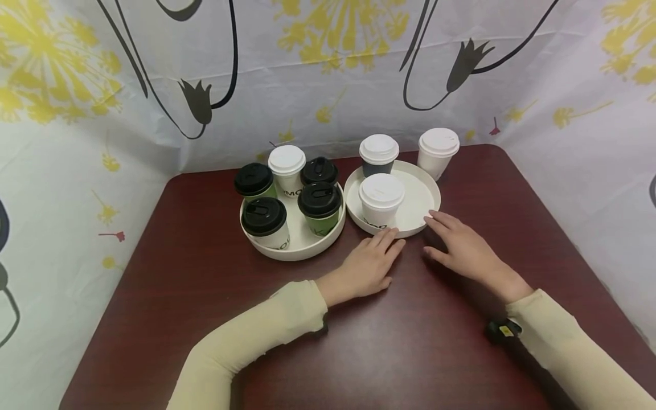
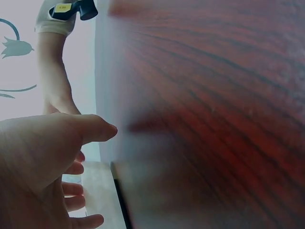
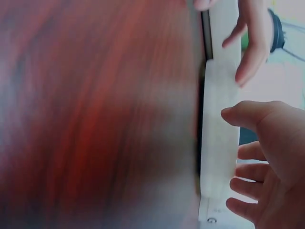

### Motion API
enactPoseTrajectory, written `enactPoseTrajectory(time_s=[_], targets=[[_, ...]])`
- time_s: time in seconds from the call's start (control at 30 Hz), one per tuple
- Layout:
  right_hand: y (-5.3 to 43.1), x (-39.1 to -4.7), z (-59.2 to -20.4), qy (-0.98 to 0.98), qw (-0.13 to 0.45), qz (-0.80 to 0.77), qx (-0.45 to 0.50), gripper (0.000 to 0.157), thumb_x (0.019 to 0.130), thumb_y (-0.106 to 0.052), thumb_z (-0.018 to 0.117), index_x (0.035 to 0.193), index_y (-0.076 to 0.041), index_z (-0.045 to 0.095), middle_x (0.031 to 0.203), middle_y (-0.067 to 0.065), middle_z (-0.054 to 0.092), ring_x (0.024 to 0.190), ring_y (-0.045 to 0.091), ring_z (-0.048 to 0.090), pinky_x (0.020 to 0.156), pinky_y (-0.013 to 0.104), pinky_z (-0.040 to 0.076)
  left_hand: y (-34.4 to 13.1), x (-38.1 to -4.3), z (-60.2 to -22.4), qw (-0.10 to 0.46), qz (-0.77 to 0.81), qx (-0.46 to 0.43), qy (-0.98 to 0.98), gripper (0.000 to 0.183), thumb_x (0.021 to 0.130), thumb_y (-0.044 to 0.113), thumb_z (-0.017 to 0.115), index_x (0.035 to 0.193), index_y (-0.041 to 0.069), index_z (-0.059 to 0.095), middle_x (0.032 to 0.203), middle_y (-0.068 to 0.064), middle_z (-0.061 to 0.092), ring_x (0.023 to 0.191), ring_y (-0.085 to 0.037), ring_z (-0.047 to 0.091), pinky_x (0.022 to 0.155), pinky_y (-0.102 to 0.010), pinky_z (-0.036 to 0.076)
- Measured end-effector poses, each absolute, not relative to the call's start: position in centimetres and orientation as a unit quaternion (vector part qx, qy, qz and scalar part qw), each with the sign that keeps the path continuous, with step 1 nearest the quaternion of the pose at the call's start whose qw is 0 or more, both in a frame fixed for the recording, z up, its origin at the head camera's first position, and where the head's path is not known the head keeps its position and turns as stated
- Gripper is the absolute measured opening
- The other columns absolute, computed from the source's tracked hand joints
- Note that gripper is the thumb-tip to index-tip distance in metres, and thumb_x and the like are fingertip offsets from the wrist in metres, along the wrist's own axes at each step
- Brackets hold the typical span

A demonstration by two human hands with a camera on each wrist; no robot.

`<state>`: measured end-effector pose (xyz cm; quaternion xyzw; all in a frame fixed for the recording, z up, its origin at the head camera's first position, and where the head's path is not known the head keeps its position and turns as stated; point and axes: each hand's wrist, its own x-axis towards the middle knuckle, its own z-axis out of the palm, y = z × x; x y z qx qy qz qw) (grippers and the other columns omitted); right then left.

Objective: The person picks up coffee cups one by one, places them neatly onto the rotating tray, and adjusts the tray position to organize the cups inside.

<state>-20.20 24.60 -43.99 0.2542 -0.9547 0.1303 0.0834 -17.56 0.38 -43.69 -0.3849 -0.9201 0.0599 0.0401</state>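
Note:
My left hand [image 1: 366,266] reaches to the front rim of the right round white tray [image 1: 422,196], fingers loosely extended. By that tray's right front rim is my right hand [image 1: 463,249], its fingers spread and fingertips at or very near the edge. Neither hand holds anything; whether the fingertips touch the rim is unclear. Toward the front of this tray stands a white paper cup with a white lid [image 1: 381,196]. Behind it is a dark cup with a white lid [image 1: 378,154]. In the right wrist view the tray's side wall [image 3: 220,129] runs beside the right fingers.
A left round white tray [image 1: 299,252] carries several lidded cups, among them a green cup with a black lid [image 1: 320,208] and a white cup with a white lid [image 1: 287,165]. Another white cup [image 1: 437,151] is at the right tray's back right edge. A patterned cloth [image 1: 307,102] borders the table [image 1: 410,353].

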Motion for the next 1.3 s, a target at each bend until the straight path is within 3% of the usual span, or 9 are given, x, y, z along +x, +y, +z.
enactPoseTrajectory(time_s=[0.43, 0.8, 1.3], targets=[[26.3, -22.0, -43.0, -0.956, 0.022, 0.139, 0.257, 0.066, 0.084, -0.027, 0.068, 0.139, 0.000, 0.042, 0.147, 0.021, 0.038, 0.135, 0.039, 0.037, 0.106, 0.054, 0.035, -1.0, -17.3, -43.2, 0.061, 0.071, -0.346, -0.934, 0.081, 0.080, 0.048, 0.066, 0.144, 0.012, 0.033, 0.151, -0.010, 0.029, 0.143, -0.025, 0.029, 0.102, -0.034, 0.045], [25.3, -20.5, -43.8, -0.944, 0.076, 0.118, 0.298, 0.072, 0.079, -0.027, 0.071, 0.138, 0.004, 0.043, 0.145, 0.024, 0.041, 0.134, 0.040, 0.039, 0.105, 0.055, 0.036, -0.6, -17.0, -43.1, 0.077, 0.080, -0.309, -0.945, 0.075, 0.080, 0.048, 0.064, 0.139, 0.010, 0.036, 0.141, -0.010, 0.038, 0.138, -0.025, 0.036, 0.104, -0.035, 0.042], [23.2, -18.7, -43.5, -0.950, 0.077, 0.078, 0.292, 0.074, 0.080, -0.030, 0.070, 0.138, 0.005, 0.041, 0.143, 0.023, 0.044, 0.132, 0.042, 0.038, 0.109, 0.053, 0.034, 0.9, -17.5, -43.5, 0.070, 0.076, -0.360, -0.927, 0.080, 0.084, 0.046, 0.061, 0.145, 0.005, 0.029, 0.148, -0.009, 0.035, 0.141, -0.024, 0.033, 0.117, -0.037, 0.030]])
